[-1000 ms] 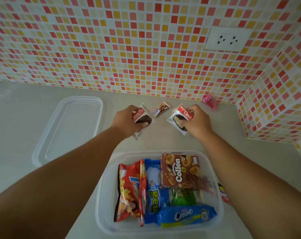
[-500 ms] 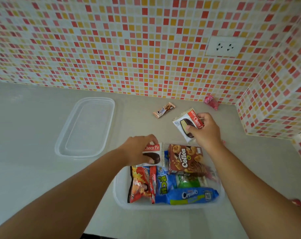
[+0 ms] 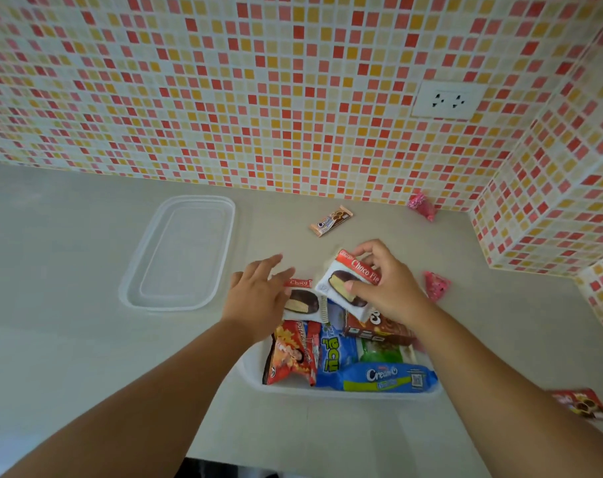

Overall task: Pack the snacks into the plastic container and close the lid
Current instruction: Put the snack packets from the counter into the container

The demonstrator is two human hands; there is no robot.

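The clear plastic container [image 3: 255, 372] sits on the counter in front of me, filled with several snack packs, among them a red chips bag [image 3: 291, 353] and a blue Cream-O pack [image 3: 376, 377]. One Choco Pie pack [image 3: 302, 301] lies at the container's far left end, and my left hand [image 3: 257, 296] hovers over it with straight fingers. My right hand [image 3: 383, 286] pinches a second Choco Pie pack [image 3: 345, 279] above the container's far side. The clear lid [image 3: 181, 253] lies flat to the left.
A small Cream-O bar [image 3: 331, 220] lies behind the container. Two pink wrapped sweets [image 3: 421, 205] [image 3: 436, 286] sit near the tiled corner on the right. A red snack pack [image 3: 581, 403] lies at the right, close to my forearm. A socket [image 3: 446, 100] is on the wall.
My left hand set its Choco Pie into the container's far left end and let go, its fingers now straight. My right hand brought the other Choco Pie down over the container.
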